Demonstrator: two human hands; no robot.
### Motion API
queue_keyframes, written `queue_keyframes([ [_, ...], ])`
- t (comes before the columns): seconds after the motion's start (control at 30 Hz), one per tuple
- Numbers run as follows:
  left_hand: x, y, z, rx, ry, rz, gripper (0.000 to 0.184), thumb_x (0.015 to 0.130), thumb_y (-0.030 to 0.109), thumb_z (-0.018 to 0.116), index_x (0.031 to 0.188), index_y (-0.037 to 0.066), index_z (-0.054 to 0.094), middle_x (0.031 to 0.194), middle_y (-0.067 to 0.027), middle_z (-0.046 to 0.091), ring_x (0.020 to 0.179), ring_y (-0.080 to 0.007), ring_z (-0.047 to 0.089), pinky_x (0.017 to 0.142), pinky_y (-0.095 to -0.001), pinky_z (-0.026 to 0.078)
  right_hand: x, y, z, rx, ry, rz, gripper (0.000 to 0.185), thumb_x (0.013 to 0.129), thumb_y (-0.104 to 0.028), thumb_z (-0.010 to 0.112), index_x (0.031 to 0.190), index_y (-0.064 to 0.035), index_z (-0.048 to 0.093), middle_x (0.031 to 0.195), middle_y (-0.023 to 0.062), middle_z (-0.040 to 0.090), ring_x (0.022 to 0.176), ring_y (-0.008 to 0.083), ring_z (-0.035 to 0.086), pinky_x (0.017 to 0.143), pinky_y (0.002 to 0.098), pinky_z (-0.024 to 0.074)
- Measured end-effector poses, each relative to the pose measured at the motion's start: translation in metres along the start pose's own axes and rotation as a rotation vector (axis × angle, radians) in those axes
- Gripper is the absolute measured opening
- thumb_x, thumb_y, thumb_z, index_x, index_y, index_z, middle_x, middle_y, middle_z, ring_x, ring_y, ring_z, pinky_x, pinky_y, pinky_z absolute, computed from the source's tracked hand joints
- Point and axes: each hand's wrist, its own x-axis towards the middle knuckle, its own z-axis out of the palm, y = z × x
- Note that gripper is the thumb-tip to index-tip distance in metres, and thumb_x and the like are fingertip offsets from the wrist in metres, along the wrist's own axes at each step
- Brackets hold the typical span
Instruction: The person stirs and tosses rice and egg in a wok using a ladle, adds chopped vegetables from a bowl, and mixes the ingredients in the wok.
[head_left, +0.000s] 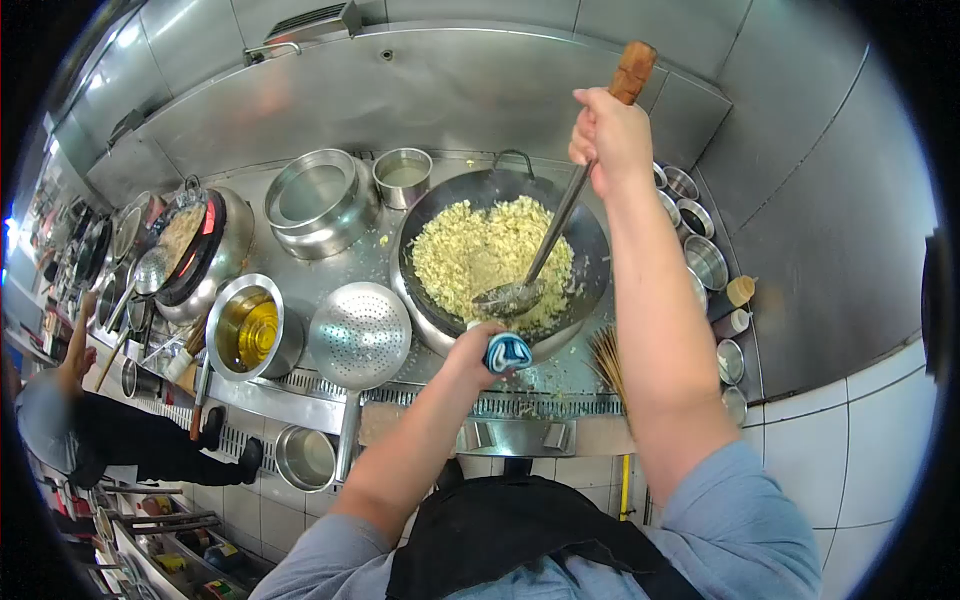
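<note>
A large black wok (592, 238) sits on the stove, full of pale yellow, crumbly food (450, 245) that looks like egg fried rice. My right hand (612, 135) is closed around the shaft of a long ladle (562, 222), just below its wooden end. The ladle slants down to the left, and its bowl rests in the food near the wok's close side. At the wok's near rim, my left hand (474, 352) is wrapped around a folded blue-and-white cloth (508, 352). Whether the cloth covers a wok handle is hidden.
Left of the wok lie a perforated strainer (360, 335), a pot of yellow oil (280, 330) and a lidded-looking steel pot (318, 200). Steel seasoning containers (706, 262) line the right side. A bamboo brush (608, 358) lies near the front edge. Another person (130, 430) stands at the far left.
</note>
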Motion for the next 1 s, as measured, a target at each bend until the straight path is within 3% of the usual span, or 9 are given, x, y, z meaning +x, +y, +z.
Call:
queue_keyframes([
  [0.1,-0.003,-0.030,0.005,0.008,0.128,0.226,0.019,0.092,0.012,0.046,0.106,0.000,0.051,0.087,-0.0134,0.063,0.073,-0.0231,0.066,0.062,-0.0374,0.054,-0.003,0.085,0.000,-0.248,0.280,-0.339,0.019,0.082,-0.010,0.062,0.073,-0.0088,0.045,0.050,-0.0021,0.037,0.036,0.0103,0.036,0.035,0.0277,0.0276],
  [0.23,-0.143,-0.080,0.015,-0.115,0.155,0.272,0.016,0.096,0.017,0.045,0.102,0.004,0.053,0.090,-0.0117,0.064,0.080,-0.0247,0.066,0.065,-0.0428,0.056,-0.013,0.045,0.001,-0.267,0.369,-0.277,0.017,0.083,-0.010,0.061,0.076,-0.0076,0.046,0.051,-0.0017,0.039,0.037,0.0096,0.037,0.035,0.0268,0.0276],
  [0.37,-0.132,-0.051,0.023,-0.062,0.154,0.120,0.015,0.096,0.018,0.044,0.100,0.007,0.054,0.088,-0.0104,0.064,0.080,-0.0230,0.065,0.064,-0.0406,0.054,-0.045,0.024,0.014,-0.018,0.103,-0.087,0.017,0.084,-0.011,0.061,0.077,-0.0061,0.047,0.053,-0.0003,0.044,0.038,0.0095,0.039,0.036,0.0269,0.0299],
  [0.5,-0.054,-0.064,-0.026,0.115,0.141,0.243,0.014,0.092,0.016,0.048,0.099,0.005,0.053,0.082,-0.0086,0.061,0.073,-0.0214,0.063,0.057,-0.0379,0.051,-0.014,0.079,-0.007,-0.294,0.237,-0.398,0.019,0.084,-0.011,0.061,0.074,-0.0065,0.047,0.053,-0.0006,0.044,0.038,0.0097,0.039,0.037,0.0268,0.0308],
  [0.57,-0.060,-0.103,-0.073,0.207,0.232,0.191,0.018,0.092,0.010,0.047,0.107,0.003,0.052,0.089,-0.0105,0.061,0.076,-0.0238,0.064,0.061,-0.0385,0.054,-0.015,0.035,0.001,-0.220,0.220,-0.580,0.020,0.083,-0.012,0.063,0.074,-0.0069,0.047,0.052,-0.0003,0.044,0.039,0.0095,0.040,0.037,0.0267,0.0316],
  [0.7,-0.124,-0.092,-0.040,0.102,0.151,0.140,0.024,0.097,0.015,0.044,0.117,0.003,0.048,0.102,-0.0136,0.062,0.088,-0.0291,0.066,0.073,-0.0464,0.056,-0.089,-0.043,0.018,0.045,0.065,-0.371,0.025,0.084,-0.014,0.062,0.067,-0.0078,0.045,0.049,0.0001,0.042,0.036,0.0140,0.041,0.035,0.0282,0.0315],
  [0.8,-0.119,-0.015,0.021,0.082,0.095,0.222,0.026,0.096,0.025,0.041,0.101,0.003,0.053,0.083,-0.0119,0.063,0.064,-0.0242,0.064,0.052,-0.0385,0.053,-0.110,0.016,0.009,-0.237,0.047,-0.435,0.023,0.083,-0.012,0.065,0.070,-0.0083,0.046,0.054,-0.0004,0.047,0.043,0.0089,0.043,0.040,0.0258,0.0331],
  [0.9,-0.054,-0.049,-0.038,0.162,0.089,0.262,0.020,0.095,0.021,0.047,0.105,0.005,0.054,0.088,-0.0095,0.063,0.077,-0.0258,0.065,0.060,-0.0421,0.054,-0.095,0.084,-0.008,-0.368,0.127,-0.385,0.024,0.084,-0.008,0.062,0.067,-0.0084,0.046,0.055,-0.0018,0.045,0.047,0.0078,0.044,0.046,0.0255,0.0345],
  [1.0,-0.058,-0.092,-0.087,0.191,0.200,0.192,0.021,0.095,0.014,0.045,0.112,0.003,0.051,0.099,-0.0124,0.063,0.084,-0.0267,0.066,0.065,-0.0437,0.057,-0.097,0.028,-0.003,-0.265,-0.025,-0.449,0.025,0.085,-0.008,0.061,0.066,-0.0079,0.045,0.054,-0.0024,0.043,0.047,0.0080,0.042,0.048,0.0255,0.0340],
])
